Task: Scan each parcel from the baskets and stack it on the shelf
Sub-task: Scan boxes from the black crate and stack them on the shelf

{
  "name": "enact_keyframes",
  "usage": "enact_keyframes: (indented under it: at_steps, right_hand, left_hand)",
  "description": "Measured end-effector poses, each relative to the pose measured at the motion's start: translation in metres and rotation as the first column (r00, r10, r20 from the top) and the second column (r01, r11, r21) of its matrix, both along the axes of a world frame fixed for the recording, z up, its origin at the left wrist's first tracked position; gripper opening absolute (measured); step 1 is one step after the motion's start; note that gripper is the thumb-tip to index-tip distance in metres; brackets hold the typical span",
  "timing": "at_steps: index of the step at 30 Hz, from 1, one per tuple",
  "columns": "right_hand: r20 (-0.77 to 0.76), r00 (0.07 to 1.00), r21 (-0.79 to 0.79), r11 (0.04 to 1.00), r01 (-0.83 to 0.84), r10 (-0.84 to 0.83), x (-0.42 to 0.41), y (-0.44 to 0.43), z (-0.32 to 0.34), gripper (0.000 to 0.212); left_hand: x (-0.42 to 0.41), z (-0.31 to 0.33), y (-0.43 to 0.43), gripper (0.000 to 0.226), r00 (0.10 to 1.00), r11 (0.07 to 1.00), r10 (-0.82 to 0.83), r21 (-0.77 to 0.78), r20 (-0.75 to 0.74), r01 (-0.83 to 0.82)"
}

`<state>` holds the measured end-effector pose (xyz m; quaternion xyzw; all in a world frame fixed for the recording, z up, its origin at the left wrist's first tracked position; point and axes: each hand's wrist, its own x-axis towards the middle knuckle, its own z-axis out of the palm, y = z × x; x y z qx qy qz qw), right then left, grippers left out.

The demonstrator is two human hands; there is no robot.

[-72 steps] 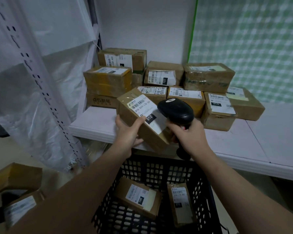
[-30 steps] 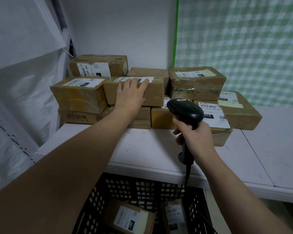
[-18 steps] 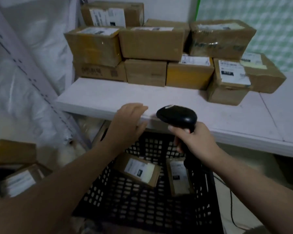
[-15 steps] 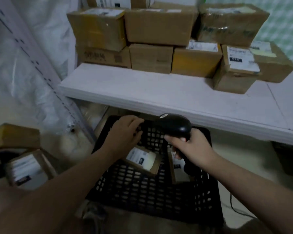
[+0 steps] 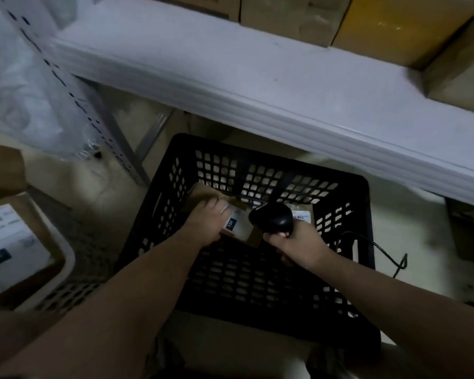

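Your L hand (image 5: 205, 221) is down inside the black basket (image 5: 363, 203), lying palm-down on a brown parcel (image 5: 248, 232). Its fingers (image 5: 220, 207) reach across the top & partly cover the white label (image 5: 234, 217). Thumb is hidden, so can't tell if it's a real grip or the hand is just resting there. Your R hand (image 5: 296, 243) is wrapped tight round the handle of the black scanner (image 5: 271, 218). The scanner head sits low in the basket, just right of that label, over the parcel's right end. A cable (image 5: 378, 247) loops off to the right by the basket's right wall.

The parcel lies in the far part of the basket, near the far wall. A 2nd parcel (image 5: 303, 214) shows just behind the scanner head: only a barcode strip & a bit of brown, rest covered by scanner & R hand.

The basket stands on the floor in front of the white shelf (image 5: 257, 83). On the shelf, along the top of frame, are brown boxes (image 5: 288, 17) side by side, w/ a yellower box (image 5: 394, 20) next to them & another box (image 5: 460, 86) at far right, nearer the front edge.

Left of the basket is a perforated metal upright (image 5: 99, 124) w/ clear plastic sheeting (image 5: 19, 77) beside it. At lower left, a light-coloured basket (image 5: 66, 258) holds a labelled box (image 5: 8, 242). Frame is motion-blurred; label text isn't readable.
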<state>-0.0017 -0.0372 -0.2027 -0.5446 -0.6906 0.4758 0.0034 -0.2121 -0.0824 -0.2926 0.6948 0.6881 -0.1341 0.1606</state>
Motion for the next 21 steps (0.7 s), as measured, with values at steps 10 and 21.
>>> enact_keyframes:
  at_steps: [10, 21]
  right_hand:
    - [0.064, 0.995, -0.025, 0.997, 0.072, -0.071, -0.029, 0.041, -0.057, 0.024]
    - [0.060, 0.997, -0.029, 0.998, 0.057, -0.055, -0.017, 0.037, -0.047, 0.018]
  left_hand:
    - [-0.006, -0.073, 0.060, 0.064, 0.988, 0.990, -0.078, -0.127, -0.133, 0.061]
    - [0.003, -0.035, 0.024, 0.114, 0.977, 0.988, -0.125, -0.108, -0.172, 0.107]
